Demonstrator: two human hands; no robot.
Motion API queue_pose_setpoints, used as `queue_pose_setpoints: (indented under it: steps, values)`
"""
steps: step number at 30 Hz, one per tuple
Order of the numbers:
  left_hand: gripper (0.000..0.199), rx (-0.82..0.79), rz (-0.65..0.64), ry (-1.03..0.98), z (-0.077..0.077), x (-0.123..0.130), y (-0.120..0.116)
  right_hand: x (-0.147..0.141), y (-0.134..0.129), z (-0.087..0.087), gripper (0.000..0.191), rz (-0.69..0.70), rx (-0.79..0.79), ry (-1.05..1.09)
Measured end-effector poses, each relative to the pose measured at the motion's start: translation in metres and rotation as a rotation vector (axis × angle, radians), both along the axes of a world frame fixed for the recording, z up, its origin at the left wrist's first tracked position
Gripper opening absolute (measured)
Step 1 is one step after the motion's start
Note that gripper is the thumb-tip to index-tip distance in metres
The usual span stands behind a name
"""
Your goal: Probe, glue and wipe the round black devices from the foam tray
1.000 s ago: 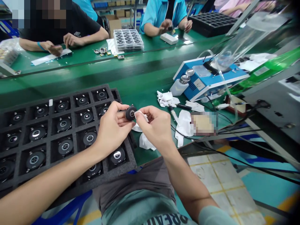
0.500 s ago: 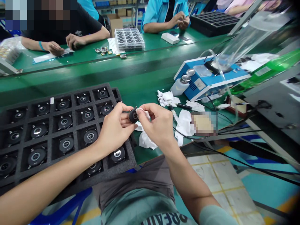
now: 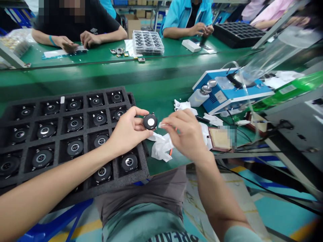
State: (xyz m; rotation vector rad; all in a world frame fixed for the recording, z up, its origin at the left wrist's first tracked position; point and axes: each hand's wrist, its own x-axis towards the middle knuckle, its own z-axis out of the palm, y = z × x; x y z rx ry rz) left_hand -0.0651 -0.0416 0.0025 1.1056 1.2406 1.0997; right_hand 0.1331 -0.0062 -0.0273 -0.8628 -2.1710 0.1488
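Note:
A round black watch case (image 3: 150,122) is pinched between the thumb and fingers of my left hand (image 3: 131,129), its sensor side toward me with a bright reflection in the middle. Just right of it, apart from the watch case, my right hand (image 3: 185,132) is closed on a small piece of white wipe (image 3: 161,125). Below my hands lies a crumpled white wipe (image 3: 161,148) on the green bench. To the left, a black foam tray (image 3: 144,168) holds several similar watch cases, one per compartment.
A metal-topped dispenser bottle (image 3: 199,96) stands beside a blue machine (image 3: 227,90). A brown-framed pad (image 3: 220,138) and cables lie at right. Across the bench, a person's hands (image 3: 88,38) work near a clear tray (image 3: 148,42); another person's hands (image 3: 202,29) hold something small.
My right hand has drawn away to the right with the wipe, off the watch case. My left hand has turned the watch case so its round back faces me.

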Motion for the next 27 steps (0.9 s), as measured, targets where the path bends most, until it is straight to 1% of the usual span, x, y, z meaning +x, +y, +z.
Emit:
queue_pose_setpoints:
  steps: [3, 5, 11, 15, 21, 23, 27]
  values:
    - [0.052, -0.004, 0.010, -0.038, 0.000, -0.001, -0.001, 0.020, 0.006, -0.005, 0.010, -0.116, -0.023, 0.169]
    - [0.052, -0.005, 0.010, -0.042, 0.000, -0.001, -0.001, 0.025, 0.007, -0.006, 0.009, -0.153, -0.038, 0.254]
    - [0.050, -0.006, 0.003, -0.025, 0.003, 0.001, -0.001, 0.015, 0.006, -0.008, 0.008, -0.051, -0.093, 0.294]
    - [0.050, -0.016, -0.006, -0.020, 0.004, 0.001, -0.001, 0.010, 0.006, -0.011, 0.008, -0.019, -0.110, 0.307]
    - [0.050, -0.019, -0.048, -0.003, 0.002, -0.002, 0.000, -0.005, 0.004, -0.008, 0.005, 0.131, -0.075, 0.210]
    - [0.049, -0.017, -0.082, 0.022, 0.001, -0.003, 0.001, -0.012, 0.009, -0.005, 0.008, 0.122, -0.036, 0.177]
    - [0.049, -0.031, -0.130, 0.029, 0.002, -0.004, 0.003, -0.023, 0.025, 0.000, 0.017, 0.048, 0.046, 0.141]
